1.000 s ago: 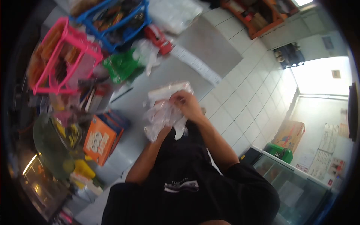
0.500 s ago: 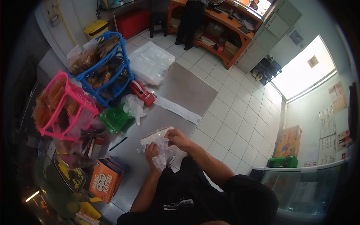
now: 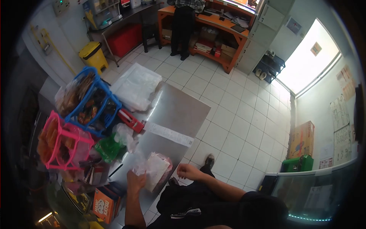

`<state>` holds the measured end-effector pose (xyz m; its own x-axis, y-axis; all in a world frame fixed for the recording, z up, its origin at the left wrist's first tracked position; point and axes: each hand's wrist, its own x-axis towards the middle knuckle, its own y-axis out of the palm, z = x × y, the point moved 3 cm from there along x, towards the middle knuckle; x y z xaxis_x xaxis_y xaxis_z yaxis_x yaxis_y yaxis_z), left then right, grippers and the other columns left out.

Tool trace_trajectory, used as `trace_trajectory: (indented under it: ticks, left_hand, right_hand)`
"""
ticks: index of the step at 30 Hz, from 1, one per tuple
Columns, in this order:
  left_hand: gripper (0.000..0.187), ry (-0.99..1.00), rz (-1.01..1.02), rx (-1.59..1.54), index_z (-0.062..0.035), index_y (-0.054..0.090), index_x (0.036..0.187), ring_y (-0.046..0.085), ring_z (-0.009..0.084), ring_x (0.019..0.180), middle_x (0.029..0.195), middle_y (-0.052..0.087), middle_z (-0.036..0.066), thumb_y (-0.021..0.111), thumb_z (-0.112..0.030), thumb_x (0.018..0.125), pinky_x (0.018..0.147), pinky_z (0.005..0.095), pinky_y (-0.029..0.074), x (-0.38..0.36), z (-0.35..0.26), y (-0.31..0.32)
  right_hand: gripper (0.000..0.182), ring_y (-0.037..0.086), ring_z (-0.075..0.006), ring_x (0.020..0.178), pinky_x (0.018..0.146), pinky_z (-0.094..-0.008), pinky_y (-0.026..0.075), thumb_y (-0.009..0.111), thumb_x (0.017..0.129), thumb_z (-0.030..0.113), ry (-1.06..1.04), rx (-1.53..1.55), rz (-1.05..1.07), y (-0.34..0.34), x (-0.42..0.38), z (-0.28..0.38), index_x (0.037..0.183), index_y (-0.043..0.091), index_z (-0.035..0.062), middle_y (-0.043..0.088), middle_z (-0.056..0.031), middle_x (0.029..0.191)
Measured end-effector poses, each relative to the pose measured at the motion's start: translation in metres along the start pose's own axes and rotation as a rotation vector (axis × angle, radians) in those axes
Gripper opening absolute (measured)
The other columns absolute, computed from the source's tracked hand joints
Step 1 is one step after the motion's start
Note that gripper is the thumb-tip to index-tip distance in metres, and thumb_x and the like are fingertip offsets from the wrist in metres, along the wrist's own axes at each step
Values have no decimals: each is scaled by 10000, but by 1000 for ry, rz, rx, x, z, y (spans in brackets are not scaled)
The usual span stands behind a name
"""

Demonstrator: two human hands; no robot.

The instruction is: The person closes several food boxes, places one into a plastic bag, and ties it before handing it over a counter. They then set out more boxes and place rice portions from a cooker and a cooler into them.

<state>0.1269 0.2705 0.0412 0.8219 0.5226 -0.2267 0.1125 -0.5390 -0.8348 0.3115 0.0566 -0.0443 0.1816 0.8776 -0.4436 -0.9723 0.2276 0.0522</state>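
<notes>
My left hand [image 3: 136,180] is closed on a clear plastic bag [image 3: 139,165], whose thin film spreads out above the fingers. Just right of it, on the steel table [image 3: 176,108], lies a white box [image 3: 156,173] partly covered by clear plastic. My right hand [image 3: 187,172] is off to the right of the box, past the table edge and over the floor, its fingers loosely bent with nothing in them. Left of the plastic bag lies a dark pen [image 3: 115,170]. A long printed receipt [image 3: 167,134] stretches across the table beyond the box.
A red stapler-like tool [image 3: 130,120], a green bag [image 3: 108,148] and stacked clear bags [image 3: 136,86] lie farther back. Blue [image 3: 95,105] and pink [image 3: 70,143] baskets hold packets at left. Orange printed boxes [image 3: 103,204] stand near me. Another person [image 3: 183,28] stands at an orange desk [image 3: 225,24].
My right hand has come off the plastic and moved right, away from the box. My left hand has shifted left with the bag's film. The head view has also shifted, showing more floor.
</notes>
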Motion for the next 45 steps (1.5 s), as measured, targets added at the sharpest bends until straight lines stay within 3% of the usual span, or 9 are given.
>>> trace_trajectory:
  ticks: [9,11,13,16,25,34,36,37,45]
  left_hand:
    - [224,78,-247,63,-44,684,1057,647,396,980,1047,695,183,600,-201,921,814,511,514,85,-250,13]
    - [173,591,-568,398,-43,681,995,650,388,876,906,695,163,623,-186,918,765,497,511,125,-306,54]
    - [301,123,133,-379,-27,668,1153,636,352,1064,1121,672,200,628,-232,938,925,427,503,170,-367,74]
    - [338,639,153,-83,-11,642,1191,648,287,1078,1110,679,182,652,-218,924,916,362,523,242,-433,118]
    - [551,-312,640,-1294,30,446,1405,641,237,1098,1304,591,175,585,-306,991,916,346,549,414,-468,188]
    - [410,-277,254,-1803,24,506,1370,625,205,1149,1298,604,152,547,-178,1017,1011,334,524,652,-413,238]
    - [425,914,138,-1555,38,567,1272,646,245,1102,1228,639,156,610,-261,974,928,359,554,717,-425,206]
    - [422,54,311,-1922,43,561,1281,657,253,1079,1213,646,160,588,-256,985,920,355,559,727,-419,199]
    - [452,-252,60,-1675,40,535,1319,679,238,993,1157,662,155,638,-215,961,871,367,577,867,-472,110]
  right_hand:
    - [847,582,-313,1188,958,-417,522,664,963,373,-6,323,101,-158,-71,44,1545,138,53,470,-231,1411]
    - [846,593,-297,1179,921,-416,550,714,928,340,-2,513,-95,-227,-90,47,1508,176,39,481,-204,1379]
    - [828,599,-285,1159,891,-412,559,718,919,308,-186,484,-318,-298,-97,40,1504,193,46,494,-191,1359]
    - [794,613,-262,1110,842,-388,568,723,903,248,-301,563,-567,-398,-131,46,1489,229,41,521,-169,1315]
    - [653,583,-185,1090,853,-320,504,702,914,263,-119,596,-317,-566,-66,55,1427,388,9,585,-103,1227]
    - [553,686,-267,935,806,-386,559,661,951,420,15,-282,-231,-796,101,120,1294,565,-3,699,-162,1070]
    - [538,692,-280,957,825,-389,556,659,949,412,-31,-354,-317,-853,126,150,1284,571,0,705,-174,1076]
    - [538,692,-280,957,825,-389,556,659,949,412,-34,-338,-309,-878,139,161,1284,571,0,705,-174,1076]
    - [440,688,-309,978,841,-404,540,696,916,304,-36,-521,-489,-1091,268,232,1222,601,3,703,-179,1055]
